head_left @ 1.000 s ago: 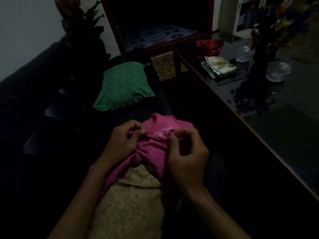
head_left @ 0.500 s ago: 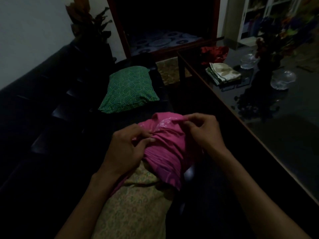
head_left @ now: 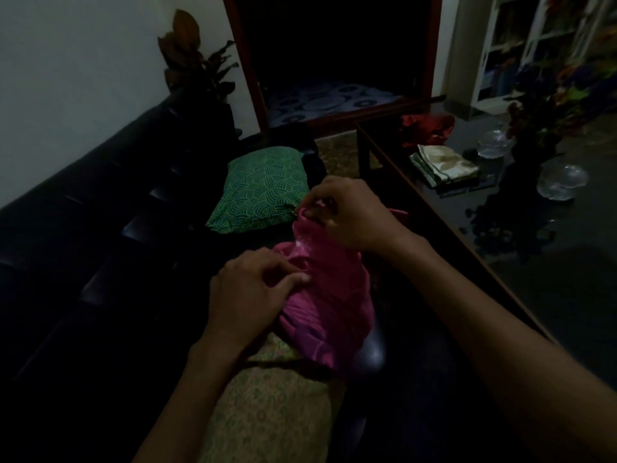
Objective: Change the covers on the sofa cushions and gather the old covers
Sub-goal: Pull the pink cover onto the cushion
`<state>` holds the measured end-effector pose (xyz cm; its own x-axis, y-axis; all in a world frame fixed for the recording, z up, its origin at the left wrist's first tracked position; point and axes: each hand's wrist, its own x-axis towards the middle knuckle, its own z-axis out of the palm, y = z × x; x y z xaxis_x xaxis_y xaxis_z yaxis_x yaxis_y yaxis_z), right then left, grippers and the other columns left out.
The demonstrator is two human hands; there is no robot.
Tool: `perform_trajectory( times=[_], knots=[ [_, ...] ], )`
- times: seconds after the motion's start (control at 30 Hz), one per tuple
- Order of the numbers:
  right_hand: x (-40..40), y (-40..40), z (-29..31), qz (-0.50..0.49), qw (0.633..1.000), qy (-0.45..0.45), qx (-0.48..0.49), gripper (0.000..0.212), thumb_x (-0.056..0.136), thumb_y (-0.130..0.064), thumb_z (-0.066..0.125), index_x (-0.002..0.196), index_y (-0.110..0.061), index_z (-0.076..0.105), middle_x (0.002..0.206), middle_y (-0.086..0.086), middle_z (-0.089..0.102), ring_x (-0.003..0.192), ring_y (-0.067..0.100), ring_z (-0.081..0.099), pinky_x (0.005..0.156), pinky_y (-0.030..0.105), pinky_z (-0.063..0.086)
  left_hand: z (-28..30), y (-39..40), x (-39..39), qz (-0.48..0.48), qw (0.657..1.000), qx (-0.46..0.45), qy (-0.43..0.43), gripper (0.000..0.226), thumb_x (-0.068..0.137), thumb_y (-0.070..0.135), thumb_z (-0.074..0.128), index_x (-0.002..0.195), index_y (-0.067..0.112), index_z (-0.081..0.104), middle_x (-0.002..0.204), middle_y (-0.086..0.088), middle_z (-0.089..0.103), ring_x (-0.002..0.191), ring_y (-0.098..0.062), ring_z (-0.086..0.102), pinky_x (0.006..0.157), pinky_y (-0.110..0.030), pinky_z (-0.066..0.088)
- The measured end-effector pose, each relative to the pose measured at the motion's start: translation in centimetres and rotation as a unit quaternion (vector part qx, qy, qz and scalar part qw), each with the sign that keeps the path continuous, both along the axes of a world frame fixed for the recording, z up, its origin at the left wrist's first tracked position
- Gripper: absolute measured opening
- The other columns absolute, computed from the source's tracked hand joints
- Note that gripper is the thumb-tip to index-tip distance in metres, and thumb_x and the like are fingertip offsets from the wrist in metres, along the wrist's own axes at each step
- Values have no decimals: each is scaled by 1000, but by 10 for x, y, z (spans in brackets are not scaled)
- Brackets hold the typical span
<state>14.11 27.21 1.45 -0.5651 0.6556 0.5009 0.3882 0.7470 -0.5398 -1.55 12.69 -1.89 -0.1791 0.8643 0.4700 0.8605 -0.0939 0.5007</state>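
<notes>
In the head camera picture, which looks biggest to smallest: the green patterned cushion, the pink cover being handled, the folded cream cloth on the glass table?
1. Pink fabric cover, though it lies nearest the camera, which flatters it.
2. Green patterned cushion, close behind in apparent size.
3. Folded cream cloth, clearly smallest, but also farthest.

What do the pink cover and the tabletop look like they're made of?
Pink cover: thin woven cloth, probably satiny; it bunches softly and has a pale sheen near the left hand. Tabletop: dark glass or polished, glossy, mirroring the vase; the rim looks wooden.
</notes>
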Motion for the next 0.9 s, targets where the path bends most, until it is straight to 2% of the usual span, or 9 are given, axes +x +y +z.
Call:
perform_trajectory(
  times=[0.1, 0.23, 0.3, 0.4, 0.53, 0.63, 0.73, 0.83, 0.9],
  knots=[
    [4, -7, -16, -66, 993, 95, 19, 13, 86, -30, 79, 99, -29, 79, 94, -10, 61, 86, 10, 60, 78, 42, 54, 0, 0, -12, -21, 998, -44, -43, 18, 77, 42, 83, 71, 29, 72, 77, 14, 69, 75, -3, 66, 68, -31, 53],
    [17, -55, -46, -170, 950, 256, 64, 12, 88, -27, 80, 87, -19, 71, 84, -9, 60, 75, 4, 58, 68, 22, 46, 12, -12, -43, -108, 985, -92, -100, 22, 82, 25, 82, 70, 13, 68, 72, -1, 69, 70, -16, 66, 69, -32, 52],
    [16, -77, -70, -161, 956, 243, 24, 12, 88, -30, 78, 87, -21, 70, 78, -14, 65, 69, 0, 61, 63, 22, 48, 16, -19, -59, -122, 977, -149, -96, 29, 83, 36, 80, 69, 14, 68, 70, -1, 68, 66, -12, 63, 66, -30, 49],
    [2, -82, -97, -116, 974, 187, -46, 18, 90, -39, 75, 100, -25, 73, 94, -14, 71, 85, 2, 67, 75, 33, 56, 17, -25, -69, -127, 967, -207, -72, 40, 82, 50, 77, 62, 17, 64, 63, 3, 65, 61, -8, 58, 60, -31, 47],
    [-16, -65, -92, -133, 965, 222, -48, 28, 94, -30, 68, 119, -17, 70, 116, -4, 70, 106, 12, 66, 93, 40, 54, 1, -22, -58, -72, 980, -149, -111, 59, 81, 54, 75, 57, 8, 47, 54, 5, 43, 54, -6, 41, 55, -28, 34],
    [-24, -45, -75, -107, 965, 235, -53, 29, 92, -23, 69, 121, -18, 68, 117, -7, 68, 109, 11, 65, 96, 39, 53, -9, -15, -47, -29, 987, -74, -138, 35, 76, 47, 83, 73, 19, 62, 66, 8, 62, 61, -6, 55, 58, -31, 46],
    [-29, -24, -64, -92, 968, 217, -86, 36, 90, -27, 73, 123, -20, 62, 116, -4, 66, 104, 8, 65, 93, 33, 54, -20, -13, -36, -35, 995, -4, -89, 29, 76, 38, 86, 102, 32, 73, 97, 15, 70, 87, -1, 66, 73, -27, 56],
    [-33, -16, -60, -72, 966, 213, -129, 32, 89, -28, 78, 116, -22, 63, 112, -6, 68, 102, -1, 64, 87, 14, 50, -36, -16, -33, -43, 997, 54, -39, 14, 81, 27, 84, 94, 22, 80, 96, 14, 73, 91, -3, 68, 79, -36, 58],
    [-35, -15, -61, -63, 963, 219, -144, 28, 89, -30, 78, 114, -25, 65, 116, -15, 65, 109, 0, 62, 93, 18, 50, -42, -21, -36, -32, 995, 93, 4, 9, 82, 24, 81, 89, 18, 79, 94, 13, 73, 92, -7, 66, 82, -33, 55]
  ],
)
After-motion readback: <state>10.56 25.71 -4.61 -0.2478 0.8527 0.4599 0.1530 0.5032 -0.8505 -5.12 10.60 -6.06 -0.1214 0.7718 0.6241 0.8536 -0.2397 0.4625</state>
